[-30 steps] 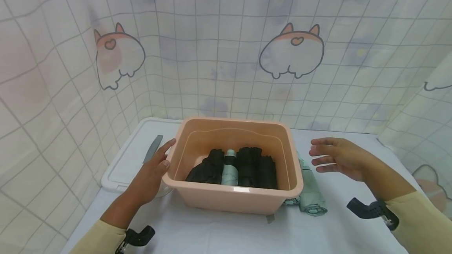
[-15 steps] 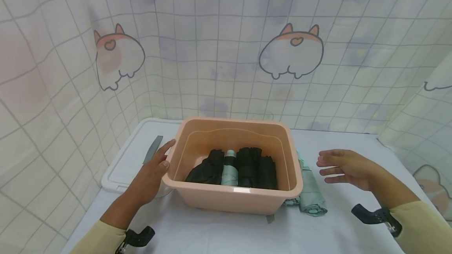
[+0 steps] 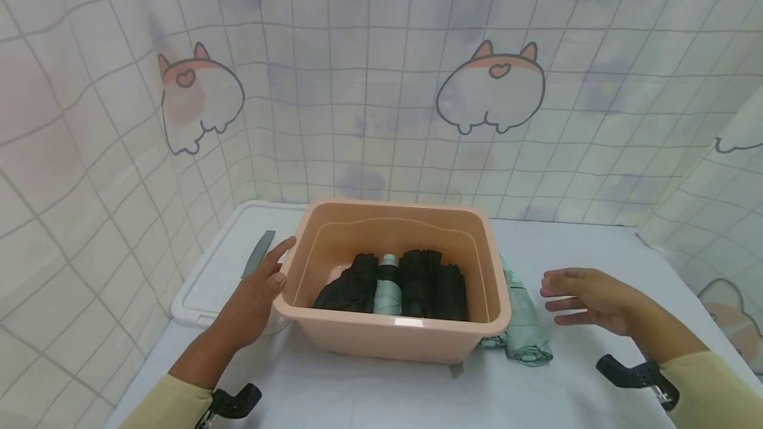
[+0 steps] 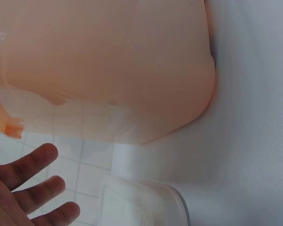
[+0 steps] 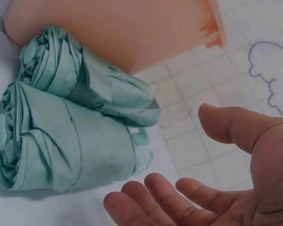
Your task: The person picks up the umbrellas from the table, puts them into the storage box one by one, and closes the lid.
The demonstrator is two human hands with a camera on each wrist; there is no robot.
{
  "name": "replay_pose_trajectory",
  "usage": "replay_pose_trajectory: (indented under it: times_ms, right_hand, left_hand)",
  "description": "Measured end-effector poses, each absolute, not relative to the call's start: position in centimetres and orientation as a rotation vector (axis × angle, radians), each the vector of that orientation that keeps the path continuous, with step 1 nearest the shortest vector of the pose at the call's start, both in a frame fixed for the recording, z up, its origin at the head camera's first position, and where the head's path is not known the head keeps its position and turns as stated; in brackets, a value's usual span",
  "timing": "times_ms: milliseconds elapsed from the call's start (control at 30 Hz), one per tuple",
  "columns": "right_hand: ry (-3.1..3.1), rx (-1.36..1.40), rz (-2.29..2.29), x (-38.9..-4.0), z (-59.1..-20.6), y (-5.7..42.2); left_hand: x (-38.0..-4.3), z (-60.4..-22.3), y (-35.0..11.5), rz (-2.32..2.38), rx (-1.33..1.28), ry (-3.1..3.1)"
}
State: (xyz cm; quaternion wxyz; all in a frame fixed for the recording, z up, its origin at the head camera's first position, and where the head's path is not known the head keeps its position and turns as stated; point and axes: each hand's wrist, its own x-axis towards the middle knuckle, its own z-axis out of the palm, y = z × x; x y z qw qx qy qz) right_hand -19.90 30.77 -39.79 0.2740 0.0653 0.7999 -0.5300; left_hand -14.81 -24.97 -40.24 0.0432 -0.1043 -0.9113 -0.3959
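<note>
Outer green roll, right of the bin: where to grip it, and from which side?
I'd grip the outer green roll round its middle, right hand coming from above and the right. It lies lengthwise, pointing away from the person, so fingers and thumb could span its width. The inner green roll and bin crowd its left.

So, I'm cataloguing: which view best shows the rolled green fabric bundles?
Right wrist: the rolled green fabric bundles appear largest, their folds clear. In the head view, the peach tub partly hides them; the left wrist view doesn't show them.
</note>
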Motion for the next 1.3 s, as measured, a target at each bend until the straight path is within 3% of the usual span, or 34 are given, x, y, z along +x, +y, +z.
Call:
replay_pose_trajectory:
  times_ms: [1300]
  right_hand:
    - [2.12, 0.28, -1.345, -19.9, -43.6, 29.6]
  left_hand:
    - [-14.9, -40.4, -25.0, -1.202, -0.322, -2.779]
